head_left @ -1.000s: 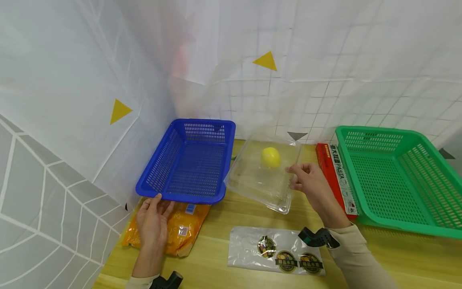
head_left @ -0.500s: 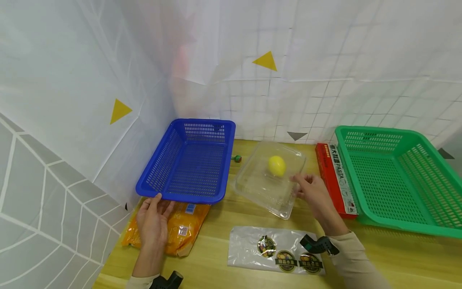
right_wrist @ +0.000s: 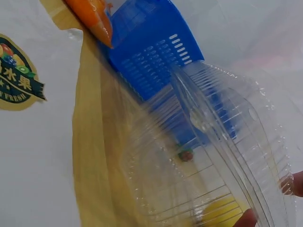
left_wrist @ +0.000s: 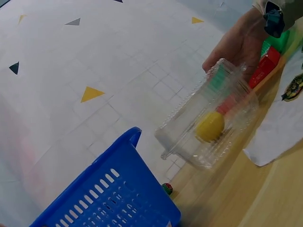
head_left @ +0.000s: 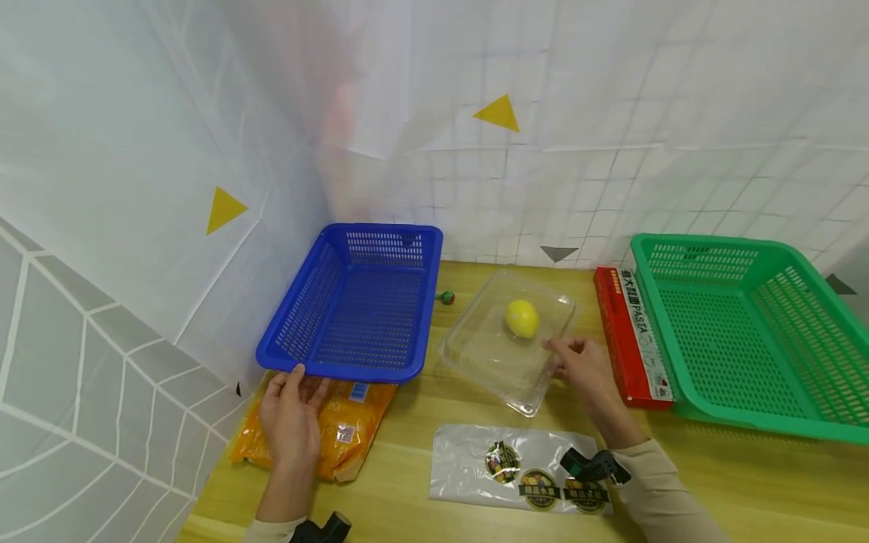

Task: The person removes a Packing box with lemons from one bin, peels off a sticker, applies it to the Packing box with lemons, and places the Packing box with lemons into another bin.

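Note:
My left hand (head_left: 292,418) holds the front rim of the blue plastic basket (head_left: 373,324), thumb on the rim and the other fingers below it. An orange plastic packet (head_left: 353,430) lies partly under that hand and the basket. My right hand (head_left: 584,369) pinches the right edge of a clear plastic container (head_left: 475,347). Inside the container sits a yellow lemon (head_left: 522,318), also visible through its wall in the left wrist view. Two fingertips (right_wrist: 246,218) show against the ribbed plastic in the right wrist view.
Right of the container lie a red pasta box (head_left: 624,339) and a green basket (head_left: 740,339). A clear bag with fruit labels (head_left: 468,460) lies in front. A small red and green item (head_left: 446,298) sits beside the blue basket. White sheeting (head_left: 407,90) stands behind.
My right hand has brought the clear container with the lemon down and slightly right, away from the blue basket. The small red and green item has come into sight. My left hand stays at the rim.

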Motion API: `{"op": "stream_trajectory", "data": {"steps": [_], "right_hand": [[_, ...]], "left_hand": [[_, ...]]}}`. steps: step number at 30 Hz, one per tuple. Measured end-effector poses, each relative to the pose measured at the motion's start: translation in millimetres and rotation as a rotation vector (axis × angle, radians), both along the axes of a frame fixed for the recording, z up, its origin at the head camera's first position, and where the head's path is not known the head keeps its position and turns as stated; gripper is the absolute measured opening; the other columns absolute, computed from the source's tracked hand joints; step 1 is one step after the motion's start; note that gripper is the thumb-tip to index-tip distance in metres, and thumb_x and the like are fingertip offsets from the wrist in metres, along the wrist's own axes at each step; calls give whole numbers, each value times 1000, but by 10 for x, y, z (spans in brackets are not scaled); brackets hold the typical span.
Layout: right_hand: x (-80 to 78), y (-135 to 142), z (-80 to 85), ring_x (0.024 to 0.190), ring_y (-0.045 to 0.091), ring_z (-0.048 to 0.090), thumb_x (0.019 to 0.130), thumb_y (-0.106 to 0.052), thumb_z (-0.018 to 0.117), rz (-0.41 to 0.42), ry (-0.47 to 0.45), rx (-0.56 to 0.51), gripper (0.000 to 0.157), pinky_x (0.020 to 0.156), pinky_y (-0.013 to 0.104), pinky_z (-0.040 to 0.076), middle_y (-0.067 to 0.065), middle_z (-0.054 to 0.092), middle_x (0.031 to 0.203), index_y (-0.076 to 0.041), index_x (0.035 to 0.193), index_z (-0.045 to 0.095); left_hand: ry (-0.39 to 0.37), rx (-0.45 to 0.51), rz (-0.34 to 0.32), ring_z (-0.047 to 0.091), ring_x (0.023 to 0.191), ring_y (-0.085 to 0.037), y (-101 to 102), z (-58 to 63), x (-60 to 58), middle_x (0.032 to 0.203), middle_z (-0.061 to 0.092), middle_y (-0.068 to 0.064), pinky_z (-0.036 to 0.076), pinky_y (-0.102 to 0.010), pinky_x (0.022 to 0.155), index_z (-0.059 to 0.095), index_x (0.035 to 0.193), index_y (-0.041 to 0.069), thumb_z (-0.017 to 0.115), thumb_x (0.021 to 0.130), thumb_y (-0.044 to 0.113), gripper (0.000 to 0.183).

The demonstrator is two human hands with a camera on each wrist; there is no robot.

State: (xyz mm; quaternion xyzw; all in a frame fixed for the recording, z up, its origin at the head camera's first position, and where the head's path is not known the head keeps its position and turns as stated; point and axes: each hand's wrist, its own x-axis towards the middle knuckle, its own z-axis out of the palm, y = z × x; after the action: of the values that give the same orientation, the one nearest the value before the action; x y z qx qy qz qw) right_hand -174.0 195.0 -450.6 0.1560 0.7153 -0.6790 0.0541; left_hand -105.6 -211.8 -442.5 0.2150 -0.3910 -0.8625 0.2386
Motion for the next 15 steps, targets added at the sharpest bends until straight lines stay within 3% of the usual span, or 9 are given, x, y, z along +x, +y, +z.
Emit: {"op": "stream_trajectory", "data": {"steps": [5, 8, 11, 15], "right_hand": [[41, -14, 27, 79, 16, 60, 102, -32, 67, 26, -18, 41, 46, 75, 27, 58, 13, 52, 107, 2, 124, 44], [54, 9, 68, 94, 24, 62, 102, -43, 65, 21, -25, 95, 68, 81, 31, 59, 21, 52, 119, 8, 139, 39], [20, 59, 102, 114, 34, 58, 101, -53, 63, -29, -24, 159, 88, 95, 38, 56, 26, 43, 143, 6, 154, 27], [-114, 145, 112, 133, 39, 47, 101, -51, 62, -106, 51, 211, 88, 110, 49, 45, 20, 28, 163, -3, 163, 20]], "left_hand": [[-31, 6, -98, 67, 87, -22, 100, 6, 87, 101, 66, -11, 60, -41, 86, 56, 109, 1, 65, 104, 9, 14], [-39, -4, -216, 69, 92, -24, 246, 0, 167, 99, 67, -11, 58, -43, 91, 52, 111, 2, 61, 106, 8, 12], [-33, -25, -351, 69, 98, -25, 431, -16, 253, 104, 67, -13, 56, -45, 96, 49, 116, -2, 56, 106, 3, 13], [-34, -86, -532, 69, 104, -28, 677, -42, 329, 114, 66, -19, 52, -49, 101, 50, 122, -9, 54, 105, 1, 20]]}}
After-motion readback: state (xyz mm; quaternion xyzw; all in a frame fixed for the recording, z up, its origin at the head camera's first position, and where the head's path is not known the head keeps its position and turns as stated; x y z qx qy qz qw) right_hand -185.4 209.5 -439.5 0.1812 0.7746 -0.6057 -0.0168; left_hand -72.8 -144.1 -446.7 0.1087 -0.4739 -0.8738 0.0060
